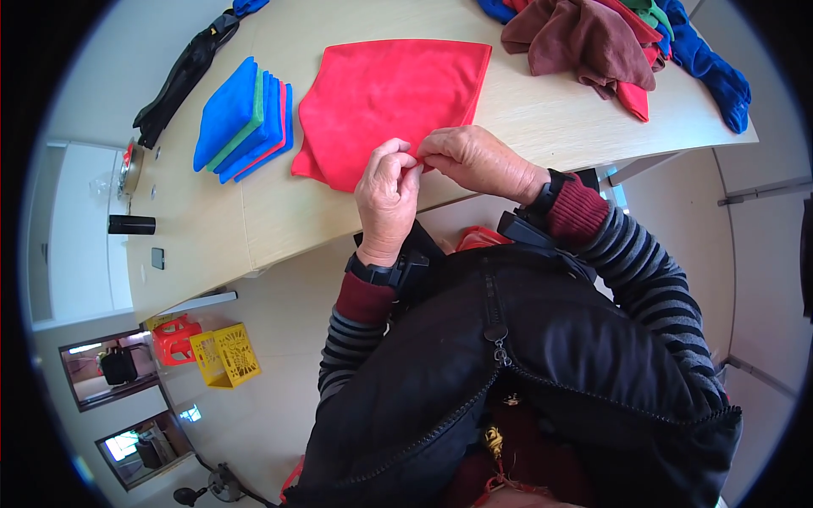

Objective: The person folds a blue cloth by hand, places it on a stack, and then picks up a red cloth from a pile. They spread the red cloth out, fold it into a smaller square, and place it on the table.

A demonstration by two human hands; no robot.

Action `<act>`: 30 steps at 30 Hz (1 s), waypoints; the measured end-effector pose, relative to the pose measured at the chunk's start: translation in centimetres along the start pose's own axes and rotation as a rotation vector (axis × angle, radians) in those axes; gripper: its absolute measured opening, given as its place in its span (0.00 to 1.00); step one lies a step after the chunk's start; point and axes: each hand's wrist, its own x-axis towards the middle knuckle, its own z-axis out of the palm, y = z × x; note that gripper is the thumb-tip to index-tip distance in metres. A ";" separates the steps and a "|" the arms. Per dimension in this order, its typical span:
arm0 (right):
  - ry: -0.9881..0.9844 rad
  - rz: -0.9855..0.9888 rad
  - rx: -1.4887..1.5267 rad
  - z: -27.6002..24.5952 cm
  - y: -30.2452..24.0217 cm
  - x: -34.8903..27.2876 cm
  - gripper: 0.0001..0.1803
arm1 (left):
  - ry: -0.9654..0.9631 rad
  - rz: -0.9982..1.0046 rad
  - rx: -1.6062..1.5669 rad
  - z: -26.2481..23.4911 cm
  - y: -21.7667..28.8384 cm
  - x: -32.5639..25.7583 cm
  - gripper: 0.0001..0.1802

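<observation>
A red cloth (385, 97) lies spread on the light wooden table (254, 212), its near corner at the table's front edge. My left hand (387, 199) and my right hand (477, 159) meet at that near corner, both pinching the red fabric between thumb and fingers. To the left of the cloth sits a neat stack of folded cloths (241, 120), mostly blue with green and red layers.
A heap of unfolded cloths (605, 38) in brown, red, green and blue lies at the table's far right. A black strap-like item (182, 76) and a black cylinder (131, 224) rest at the left. Red and yellow crates (207, 345) stand on the floor.
</observation>
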 end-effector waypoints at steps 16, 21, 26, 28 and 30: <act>0.056 0.066 -0.072 -0.9 0.3 0.2 0.09 | 0.100 0.025 -0.007 -2.6 -2.6 1.0 0.09; 0.074 0.331 0.157 -4.1 0.3 1.3 0.11 | 0.056 -0.095 0.314 -8.5 -8.3 -0.3 0.12; 0.126 0.268 0.252 -5.8 0.9 2.1 0.12 | -0.038 0.007 0.544 -8.4 -9.6 -1.2 0.14; 0.154 0.254 0.273 -6.6 0.8 2.5 0.12 | -0.056 0.014 0.569 -8.0 -10.4 -1.3 0.14; 0.168 0.245 0.280 -7.3 0.9 2.8 0.12 | -0.010 -0.045 0.482 -8.4 -11.3 -1.4 0.13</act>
